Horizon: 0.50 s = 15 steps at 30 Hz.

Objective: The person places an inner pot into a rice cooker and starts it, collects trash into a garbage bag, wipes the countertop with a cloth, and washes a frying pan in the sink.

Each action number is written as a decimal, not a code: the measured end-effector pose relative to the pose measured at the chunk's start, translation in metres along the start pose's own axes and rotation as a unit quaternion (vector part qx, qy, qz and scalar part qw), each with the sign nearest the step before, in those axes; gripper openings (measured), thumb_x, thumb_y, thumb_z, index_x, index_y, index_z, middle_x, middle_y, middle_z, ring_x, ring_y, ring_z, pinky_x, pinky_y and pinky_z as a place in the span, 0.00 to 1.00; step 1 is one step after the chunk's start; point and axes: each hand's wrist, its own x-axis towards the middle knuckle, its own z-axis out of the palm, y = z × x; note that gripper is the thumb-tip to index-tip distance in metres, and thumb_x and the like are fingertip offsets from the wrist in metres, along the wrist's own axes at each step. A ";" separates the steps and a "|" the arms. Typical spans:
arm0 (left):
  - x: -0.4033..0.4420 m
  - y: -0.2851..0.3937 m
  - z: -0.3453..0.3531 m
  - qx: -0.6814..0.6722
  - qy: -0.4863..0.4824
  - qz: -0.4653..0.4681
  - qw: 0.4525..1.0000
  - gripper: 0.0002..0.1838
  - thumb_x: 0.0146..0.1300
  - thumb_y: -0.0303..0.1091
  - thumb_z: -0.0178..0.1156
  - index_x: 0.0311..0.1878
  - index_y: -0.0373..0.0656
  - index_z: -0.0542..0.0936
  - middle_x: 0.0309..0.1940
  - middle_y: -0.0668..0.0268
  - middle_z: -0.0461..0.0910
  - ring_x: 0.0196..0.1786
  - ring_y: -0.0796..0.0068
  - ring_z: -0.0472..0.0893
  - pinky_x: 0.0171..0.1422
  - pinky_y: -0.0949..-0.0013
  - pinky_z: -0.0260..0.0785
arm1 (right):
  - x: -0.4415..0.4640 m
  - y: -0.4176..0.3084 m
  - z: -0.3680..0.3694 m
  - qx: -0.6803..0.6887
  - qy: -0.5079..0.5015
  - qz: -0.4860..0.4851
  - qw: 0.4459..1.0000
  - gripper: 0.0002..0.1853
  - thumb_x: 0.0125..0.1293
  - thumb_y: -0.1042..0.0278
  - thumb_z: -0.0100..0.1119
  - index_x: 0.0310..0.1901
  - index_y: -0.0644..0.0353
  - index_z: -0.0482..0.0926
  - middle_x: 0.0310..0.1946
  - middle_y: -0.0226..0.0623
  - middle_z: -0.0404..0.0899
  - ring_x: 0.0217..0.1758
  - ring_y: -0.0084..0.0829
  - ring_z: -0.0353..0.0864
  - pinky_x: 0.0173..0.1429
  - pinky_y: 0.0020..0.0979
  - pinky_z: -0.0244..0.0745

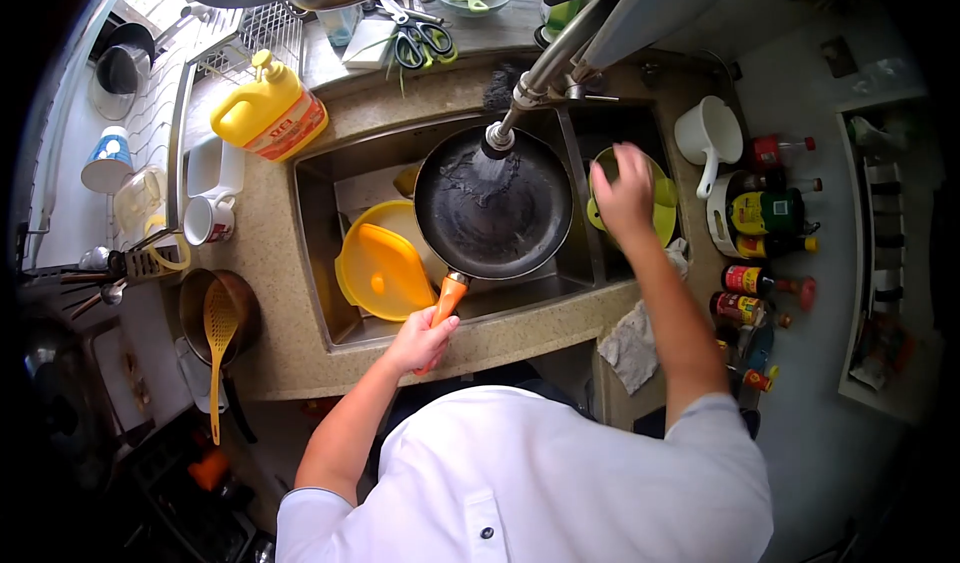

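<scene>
My left hand (422, 343) is wrapped round the orange handle (450, 298) of a black frying pan (495, 223). The pan is held over the sink under the faucet (498, 138), and water runs onto its dark surface. Over the right basin, my right hand (625, 193) reaches with thumb and fingers apart, slightly blurred. Nothing shows in its grip. Beneath it lies a yellow-green bowl (664, 218), partly covered by the hand; whether they touch, I cannot tell. An orange-yellow plastic basin or colander (375, 273) sits in the left basin, just left of the pan.
A yellow jug (270, 113) and a mug (208, 220) stand left of the sink (318, 253). Further down is a pot (250, 308) with a yellow slotted spoon (219, 323). A white saucepan (708, 133), several bottles (765, 213) and a cloth (632, 348) are on the right.
</scene>
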 end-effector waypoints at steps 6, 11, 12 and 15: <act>0.004 0.006 0.007 0.020 0.009 0.034 0.999 0.14 0.76 0.44 0.57 0.38 0.47 0.68 0.15 0.74 0.66 0.12 0.81 0.66 0.16 0.72 0.58 | -0.235 0.039 -0.042 -0.157 -0.116 0.217 0.957 0.34 0.61 0.49 0.70 0.62 0.65 0.75 0.65 0.58 0.68 0.68 0.59 0.66 0.71 0.55 0.61; 0.006 0.005 0.005 0.015 0.007 0.024 1.000 0.13 0.77 0.42 0.56 0.38 0.46 0.68 0.15 0.74 0.66 0.12 0.80 0.66 0.17 0.72 0.60 | -0.195 0.023 -0.037 -0.115 -0.061 0.199 0.971 0.34 0.62 0.53 0.70 0.64 0.66 0.73 0.70 0.59 0.62 0.74 0.59 0.60 0.76 0.56 0.55; 0.007 0.005 0.005 0.012 0.003 0.023 1.000 0.13 0.77 0.42 0.56 0.38 0.46 0.68 0.15 0.74 0.66 0.13 0.80 0.66 0.18 0.72 0.61 | -0.160 0.018 -0.031 -0.076 -0.048 0.143 0.986 0.32 0.62 0.56 0.70 0.63 0.66 0.73 0.69 0.58 0.64 0.73 0.59 0.61 0.75 0.55 0.57; 0.010 -0.004 0.006 0.045 0.031 0.038 0.998 0.12 0.76 0.41 0.57 0.39 0.46 0.69 0.16 0.74 0.66 0.13 0.81 0.66 0.18 0.72 0.60 | -0.049 0.007 -0.004 -0.030 0.000 -0.025 0.999 0.28 0.61 0.62 0.69 0.60 0.66 0.75 0.68 0.53 0.67 0.72 0.56 0.65 0.74 0.50 0.62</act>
